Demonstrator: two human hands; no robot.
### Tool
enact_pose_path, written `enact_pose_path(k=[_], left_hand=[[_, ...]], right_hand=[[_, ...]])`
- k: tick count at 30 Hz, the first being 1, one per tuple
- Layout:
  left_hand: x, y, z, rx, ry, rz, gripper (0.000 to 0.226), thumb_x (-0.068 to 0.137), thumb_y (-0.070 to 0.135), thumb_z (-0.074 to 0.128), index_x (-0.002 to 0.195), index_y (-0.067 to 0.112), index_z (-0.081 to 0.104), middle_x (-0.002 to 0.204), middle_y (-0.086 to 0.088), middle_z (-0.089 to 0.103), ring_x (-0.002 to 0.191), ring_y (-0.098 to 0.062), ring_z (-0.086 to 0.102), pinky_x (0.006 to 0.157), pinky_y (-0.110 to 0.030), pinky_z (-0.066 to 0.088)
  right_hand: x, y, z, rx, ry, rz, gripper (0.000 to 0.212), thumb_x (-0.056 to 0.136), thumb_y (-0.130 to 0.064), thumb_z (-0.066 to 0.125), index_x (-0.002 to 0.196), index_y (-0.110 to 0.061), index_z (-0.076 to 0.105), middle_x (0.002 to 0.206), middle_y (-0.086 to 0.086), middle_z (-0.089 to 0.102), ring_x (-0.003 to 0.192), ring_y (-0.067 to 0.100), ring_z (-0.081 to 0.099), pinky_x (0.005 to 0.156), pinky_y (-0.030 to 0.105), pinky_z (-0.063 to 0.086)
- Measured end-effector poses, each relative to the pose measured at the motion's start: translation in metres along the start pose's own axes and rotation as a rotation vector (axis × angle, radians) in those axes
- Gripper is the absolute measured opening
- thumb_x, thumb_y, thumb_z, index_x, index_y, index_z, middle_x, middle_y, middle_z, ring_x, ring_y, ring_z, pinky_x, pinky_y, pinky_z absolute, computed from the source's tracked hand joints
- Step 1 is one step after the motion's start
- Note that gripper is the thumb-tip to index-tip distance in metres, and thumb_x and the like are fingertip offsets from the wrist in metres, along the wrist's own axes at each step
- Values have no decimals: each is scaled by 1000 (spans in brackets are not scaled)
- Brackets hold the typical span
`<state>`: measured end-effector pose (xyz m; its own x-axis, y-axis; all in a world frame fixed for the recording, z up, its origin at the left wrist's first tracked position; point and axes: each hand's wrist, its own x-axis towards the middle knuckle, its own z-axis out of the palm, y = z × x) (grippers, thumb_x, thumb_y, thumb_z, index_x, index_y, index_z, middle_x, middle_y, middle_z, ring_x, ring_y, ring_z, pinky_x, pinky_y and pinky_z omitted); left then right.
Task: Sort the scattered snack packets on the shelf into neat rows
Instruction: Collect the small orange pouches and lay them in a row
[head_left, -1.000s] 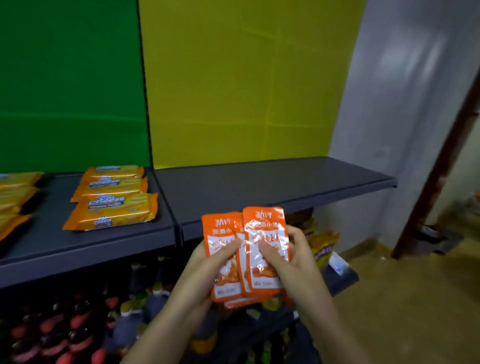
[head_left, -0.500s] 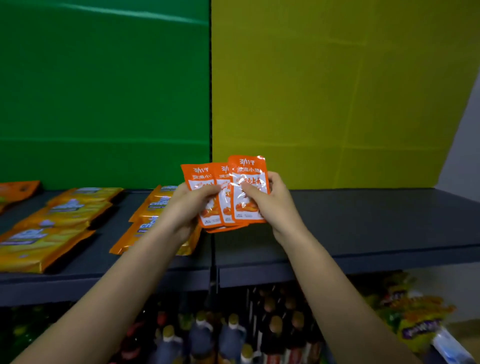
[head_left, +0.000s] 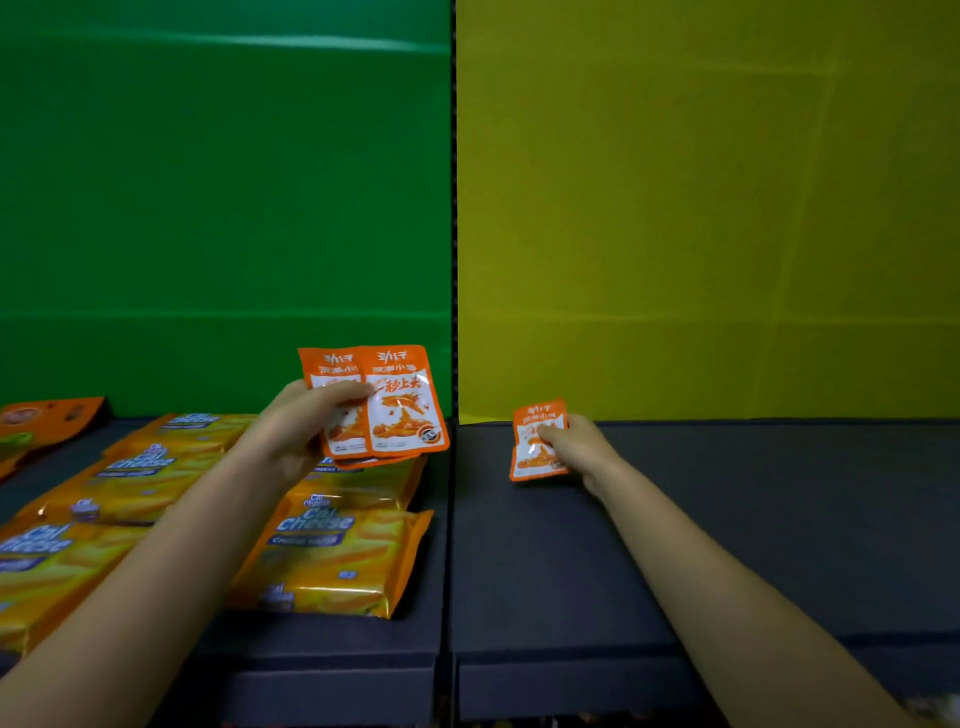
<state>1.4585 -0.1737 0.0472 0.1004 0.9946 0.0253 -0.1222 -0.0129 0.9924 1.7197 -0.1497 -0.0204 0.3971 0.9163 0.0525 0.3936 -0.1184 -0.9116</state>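
Grey shelf (head_left: 727, 519): my right hand (head_left: 582, 447) holds one orange packet (head_left: 537, 441) on it.
Left hand (head_left: 306, 426): grips fanned packets (head_left: 400, 400).
Walls: green panel (head_left: 208, 208) left, yellow panel (head_left: 701, 208) right.

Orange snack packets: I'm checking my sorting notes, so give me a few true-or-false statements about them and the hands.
1. The left hand holds several fanned orange packets. True.
2. The right hand is empty. False: it pinches a single orange packet.
3. The cheese packs lie on the right section of the shelf. False: they lie on its left section, below the green panel.
4. The single orange packet is at the shelf's right section. True.
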Motion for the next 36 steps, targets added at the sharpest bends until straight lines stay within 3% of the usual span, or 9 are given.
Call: enact_pose_path(k=[5, 10, 18, 22, 25, 28, 31, 33, 36], left_hand=[[10, -5, 8, 34, -3, -26, 3, 85, 5, 60, 86, 6, 61, 59, -4, 72, 49, -15, 68, 47, -26, 57], [11, -11, 17, 30, 1, -45, 3, 84, 4, 60, 85, 7, 61, 60, -5, 72, 49, -16, 68, 45, -26, 56], [6, -13, 27, 46, -9, -19, 4, 85, 3, 59, 84, 7, 62, 60, -4, 72, 50, -16, 68, 45, -25, 55], [3, -14, 31, 55, -13, -14, 5, 85, 4, 59, 83, 7, 62, 61, -4, 72, 50, -16, 69, 46, -26, 56], [-1, -16, 32, 59, -24, -18, 6, 85, 5, 59, 89, 7, 63, 64, -5, 73, 52, -17, 69, 49, -27, 58], [-4, -18, 36, 63, -38, -32, 6, 85, 5, 59, 88, 8, 63, 64, -4, 73, 53, -17, 69, 51, -28, 58], [-6, -20, 44, 90, -57, -44, 5, 85, 6, 60, 89, 9, 62, 64, -3, 73, 53, -16, 69, 50, -27, 58], [-7, -22, 52, 102, -69, -56, 5, 85, 7, 61, 90, 9, 62, 64, -2, 73, 53, -16, 69, 50, -26, 58], [-9, -25, 65, 91, -98, -84, 3, 86, 6, 60, 86, 9, 61, 59, -1, 72, 49, -14, 68, 47, -24, 56]], right_hand=[[23, 12, -4, -482, 37, -29, 41, 91, -38, 49, 111, -6, 63, 124, 17, 60, 114, 34, 54, 88, 33, 43], [33, 17, -4, -637, 47, -70, 53, 89, -49, 46, 116, -7, 62, 126, 17, 58, 116, 36, 53, 91, 36, 44], [34, 14, -8, -810, 81, -107, 57, 92, -47, 43, 126, -2, 50, 132, 18, 52, 122, 34, 49, 95, 37, 43], [30, 12, -9, -722, 114, -118, 60, 92, -47, 44, 129, 0, 38, 135, 18, 44, 124, 36, 46, 95, 40, 42], [25, 9, -11, -629, 101, -199, 55, 95, -46, 36, 124, 0, 42, 130, 19, 45, 120, 38, 46, 94, 42, 39], [11, -7, -9, -424, -39, -359, 49, 98, -43, 29, 99, -3, 57, 103, 17, 60, 98, 32, 56, 81, 35, 41], [-14, -28, -5, -186, -204, -431, 46, 98, -44, 28, 74, -18, 57, 70, -3, 57, 65, 12, 51, 59, 23, 35], [-29, -34, -6, -116, -273, -440, 43, 96, -47, 34, 68, -20, 52, 69, -4, 57, 61, 9, 48, 60, 23, 33], [-33, -28, -7, -74, -311, -428, 38, 92, -42, 48, 77, -8, 54, 89, 13, 69, 77, 24, 62, 70, 31, 42]])
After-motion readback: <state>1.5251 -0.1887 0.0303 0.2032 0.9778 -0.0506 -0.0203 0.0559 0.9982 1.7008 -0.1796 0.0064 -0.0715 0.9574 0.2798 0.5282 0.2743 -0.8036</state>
